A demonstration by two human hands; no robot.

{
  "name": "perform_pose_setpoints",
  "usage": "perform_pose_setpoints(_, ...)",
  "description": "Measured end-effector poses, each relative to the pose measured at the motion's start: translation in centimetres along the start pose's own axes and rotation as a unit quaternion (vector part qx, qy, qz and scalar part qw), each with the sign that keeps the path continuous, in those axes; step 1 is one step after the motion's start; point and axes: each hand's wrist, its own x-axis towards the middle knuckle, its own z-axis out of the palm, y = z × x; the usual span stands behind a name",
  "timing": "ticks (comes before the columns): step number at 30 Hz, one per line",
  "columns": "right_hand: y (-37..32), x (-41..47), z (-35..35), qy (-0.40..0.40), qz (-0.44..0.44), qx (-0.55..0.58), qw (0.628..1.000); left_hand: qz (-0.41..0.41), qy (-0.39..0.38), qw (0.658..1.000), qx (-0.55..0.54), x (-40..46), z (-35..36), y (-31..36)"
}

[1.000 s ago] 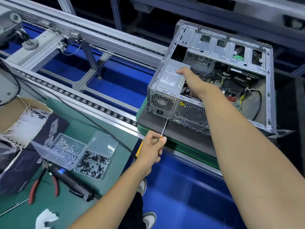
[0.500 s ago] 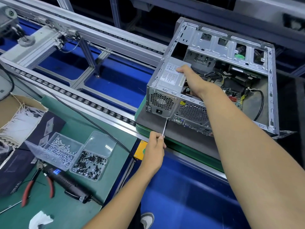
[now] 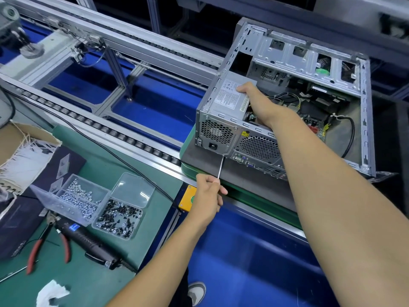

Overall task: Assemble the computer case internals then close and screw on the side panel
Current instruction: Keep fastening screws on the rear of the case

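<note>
Lying on its side with the panel off, the computer case [image 3: 285,103] sits on a dark pad over a green pallet [image 3: 254,199] on the roller conveyor [image 3: 124,138]. The right hand [image 3: 254,100] reaches into the open case and grasps the grey power supply [image 3: 230,96] at its inner edge, fingers curled over the labelled face. The left hand [image 3: 209,193] clenches around a screwdriver [image 3: 221,166], whose thin shaft runs up to the lower corner of the power supply's rear plate, just below the mains socket; the handle is hidden in the fist, and the tip seems to touch a screw there, though it is too small to be sure.

On the green bench [image 3: 93,282] to the left stand 2 clear trays, 1 of silver screws [image 3: 77,201] and 1 of black screws [image 3: 119,218], touching side by side. Just in front of them lie red-handled pliers [image 3: 37,247] and a black electric screwdriver [image 3: 93,242]. A cardboard box of white cable ties [image 3: 24,156] sits further left. A yellow button box [image 3: 187,198] is fixed at the bench edge beside the left hand.
</note>
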Motion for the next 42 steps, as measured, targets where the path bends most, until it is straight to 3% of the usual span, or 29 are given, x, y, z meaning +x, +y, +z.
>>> perform_pose_setpoints(3, -0.3, -0.4, 0.0, 0.003, 0.013, 0.000, 1.000, 0.023, -0.036, 0.999, 0.015, 0.0, -0.6, -0.2)
perform_pose_setpoints(6, -0.3, -0.5, 0.1, 0.006, 0.021, 0.001, 1.000, 0.013, -0.051, 0.996, -0.068, -0.1, -0.9, -0.2)
perform_pose_setpoints(11, -0.4, -0.7, 0.0, 0.010, 0.023, -0.001, 1.000, -0.043, 0.007, 0.981, -0.187, -0.3, -0.1, -0.3)
perform_pose_setpoints(15, -0.4, -0.6, 0.1, 0.010, 0.027, 0.000, 1.000, -0.087, -0.004, 0.970, -0.226, 0.2, 0.1, 0.2)
perform_pose_setpoints(18, -0.4, -0.6, 0.1, 0.007, 0.029, 0.000, 1.000, -0.107, -0.031, 0.982, -0.151, 0.6, -0.5, 1.0)
perform_pose_setpoints(21, -0.2, -0.4, 0.1, 0.007, 0.027, 0.001, 1.000, -0.051, -0.008, 0.998, -0.028, 0.7, -0.7, 0.6)
perform_pose_setpoints(26, 0.2, 0.1, -0.1, 0.008, 0.023, 0.002, 1.000, 0.013, 0.021, 0.999, -0.030, 0.6, -0.2, -0.7)
perform_pose_setpoints(31, 0.3, 0.6, -0.1, 0.011, 0.006, 0.000, 1.000, 0.005, 0.032, 0.994, -0.108, 0.0, -0.4, -1.0)
perform_pose_setpoints(36, 0.4, 0.9, -0.1, 0.004, -0.008, 0.014, 1.000, 0.048, 0.045, 0.997, -0.032, 0.2, -0.4, -0.8)
perform_pose_setpoints(42, 0.3, 0.8, -0.1, -0.003, -0.005, 0.013, 1.000, -0.018, 0.018, 0.999, -0.024, 0.5, -0.5, -0.5)
